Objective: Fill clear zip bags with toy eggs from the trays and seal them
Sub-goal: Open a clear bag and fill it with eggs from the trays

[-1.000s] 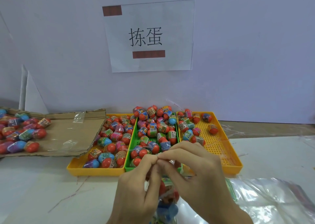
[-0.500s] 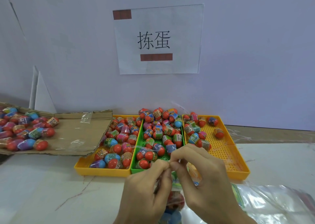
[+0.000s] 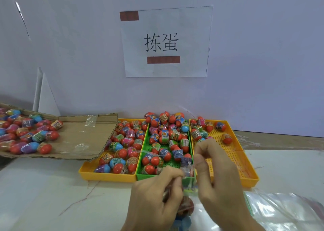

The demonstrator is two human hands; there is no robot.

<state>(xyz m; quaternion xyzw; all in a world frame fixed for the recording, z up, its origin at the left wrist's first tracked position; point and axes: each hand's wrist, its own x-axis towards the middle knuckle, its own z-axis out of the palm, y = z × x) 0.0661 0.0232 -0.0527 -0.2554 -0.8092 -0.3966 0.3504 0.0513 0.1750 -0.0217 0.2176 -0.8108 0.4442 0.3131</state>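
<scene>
White table (image 3: 52, 195). Left yellow tray (image 3: 105, 175), green tray (image 3: 140, 175) and right yellow tray (image 3: 236, 160) hold toy eggs (image 3: 164, 136). In front of the trays, left hand (image 3: 156, 195) and right hand (image 3: 219, 178) pinch clear zip bag (image 3: 190, 183) at its top, eggs inside.

The eggs (image 3: 156, 160) are mostly red-orange at one end and blue, pink, purple or green at the other, with busy printed labels. Left tray (image 3: 105, 175) and right tray (image 3: 235, 153) are yellow, middle tray (image 3: 145, 176) green, all with a dotted grid. My zip bag (image 3: 190, 185) is clear. Cardboard (image 3: 78, 136) brown, worktop (image 3: 52, 195) white with faint reddish veins.
</scene>
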